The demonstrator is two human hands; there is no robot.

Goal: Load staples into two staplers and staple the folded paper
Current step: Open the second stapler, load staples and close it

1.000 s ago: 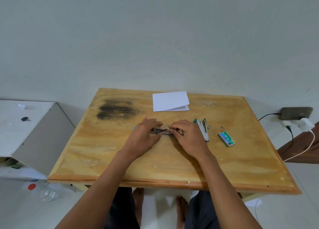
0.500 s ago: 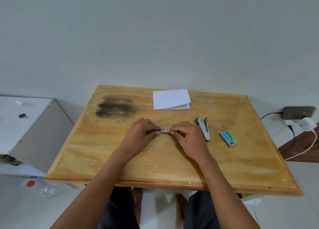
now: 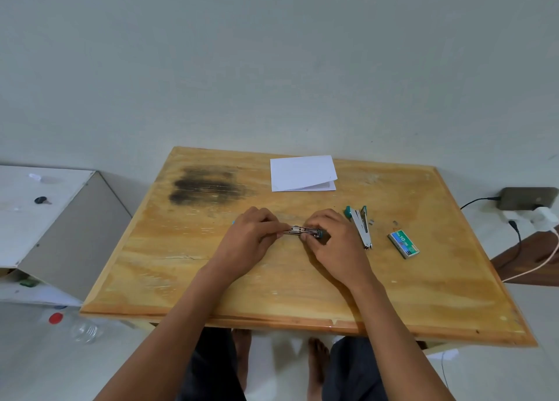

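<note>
1. We find left hand [image 3: 249, 240] and right hand [image 3: 334, 243] pinching one stapler [image 3: 304, 231] at table [image 3: 181, 279] centre, apparently for loading.
2. Second stapler [image 3: 361, 229] and staple box [image 3: 403, 245] lie at 3 o'clock, within reach; paper [image 3: 302, 172] waits at 12.

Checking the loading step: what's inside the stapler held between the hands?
The stapler shows its bare metal channel between the left hand and right hand. Fingers cover both ends; staples inside cannot be made out.

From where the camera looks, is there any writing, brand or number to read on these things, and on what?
"No.10": on the top face of the green staple box lying on the wooden table; the smaller print beside it is too blurred to read.
The folded paper shows blank.
The two staplers, one open on the table and one held, show no legible marking.
</note>
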